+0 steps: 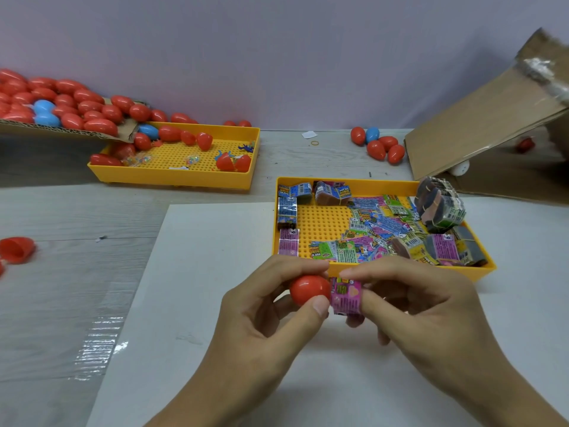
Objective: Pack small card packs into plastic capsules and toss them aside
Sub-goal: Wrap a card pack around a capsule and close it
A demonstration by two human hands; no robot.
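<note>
Pinching round red plastic capsule half (309, 289), left hand (264, 318) grips its smooth shell between thumb and fingers; judged light, rigid, slippery. Right hand (418, 306) pinches small purple foil card pack (346, 295), judged soft and crushable, best held by its edges, at the capsule's mouth. Just behind the capsule: yellow plastic tray of card packs (400, 186). Far left of it: loose red capsule half (17, 249). Nothing blocks.

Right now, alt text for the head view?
Two hands push a pink card pack, held by the right hand, into a red capsule half in the left hand, in front of a yellow tray of packs.
</note>
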